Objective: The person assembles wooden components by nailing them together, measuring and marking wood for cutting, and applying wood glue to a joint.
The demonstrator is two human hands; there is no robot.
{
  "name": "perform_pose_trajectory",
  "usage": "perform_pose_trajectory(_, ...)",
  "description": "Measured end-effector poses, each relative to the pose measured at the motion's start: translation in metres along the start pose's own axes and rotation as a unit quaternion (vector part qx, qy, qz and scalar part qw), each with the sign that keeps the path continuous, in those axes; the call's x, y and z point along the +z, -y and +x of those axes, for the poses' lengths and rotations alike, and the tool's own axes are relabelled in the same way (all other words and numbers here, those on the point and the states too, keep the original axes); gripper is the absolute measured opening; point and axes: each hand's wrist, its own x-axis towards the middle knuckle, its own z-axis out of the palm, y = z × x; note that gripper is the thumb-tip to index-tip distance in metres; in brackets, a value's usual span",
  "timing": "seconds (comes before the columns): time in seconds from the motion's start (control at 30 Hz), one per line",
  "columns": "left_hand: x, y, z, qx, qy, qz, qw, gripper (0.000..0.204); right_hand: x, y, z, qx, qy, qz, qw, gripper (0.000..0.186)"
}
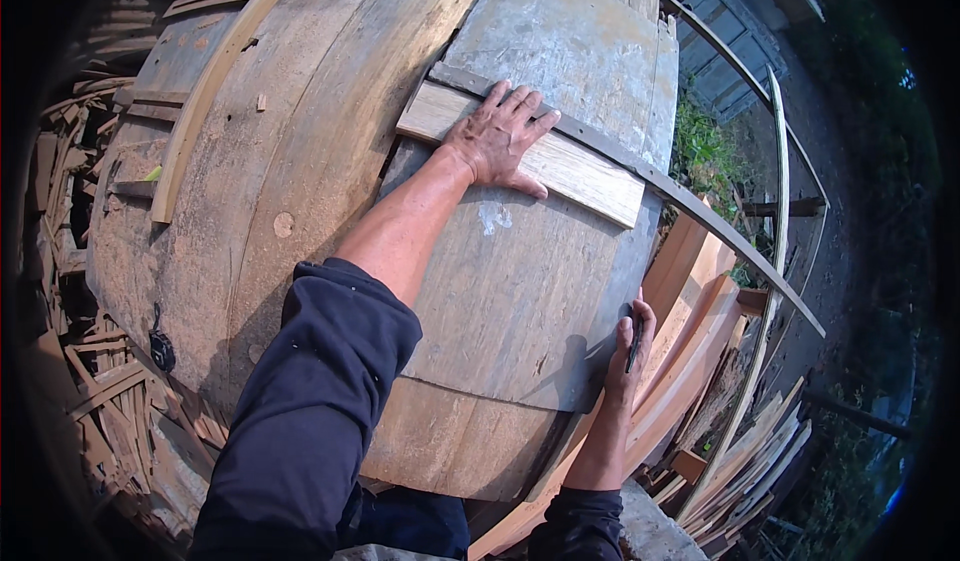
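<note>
A short, pale wooden board [590, 183] lies across a worn, grey-stained panel [510, 291] on the workbench. My left hand [500, 141] presses flat on this board with its fingers spread, the fingertips reaching over a long dark straight strip [690, 199]. That strip runs along the board's far edge and sticks out past the panel on the right. Beside the panel's right edge, my right hand [628, 346] is closed around a slim, dark, pencil-like stick [633, 346]. Part of its fingers is hidden.
Sawdust covers the plank workbench [300, 161], where a long narrow wooden strip [215, 81] lies at the left. A black tape measure [160, 346] sits at the bench's left edge. Scrap wood [110, 401] is heaped on the left, and planks [690, 331] lean at the right.
</note>
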Motion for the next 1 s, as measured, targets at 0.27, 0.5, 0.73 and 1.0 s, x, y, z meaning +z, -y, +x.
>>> perform_pose_trajectory(0.27,0.003,0.000,0.009,0.003,0.012,-0.012,1.000,0.112,0.001,0.000,0.003,-0.004,-0.020,0.027,0.999,0.054)
perform_pose_trajectory(0.5,0.012,0.008,0.019,-0.010,0.012,-0.029,0.999,0.113,-0.001,0.007,0.015,-0.005,0.000,0.040,0.999,0.050)
perform_pose_trajectory(0.73,0.011,0.009,0.028,-0.013,0.016,-0.033,0.999,0.113,0.006,0.009,0.019,-0.039,-0.011,-0.127,0.991,0.040)
perform_pose_trajectory(1.0,-0.004,-0.007,-0.004,-0.009,0.002,-0.032,0.999,0.112,0.003,0.006,-0.016,-0.033,-0.031,-0.166,0.985,0.041)
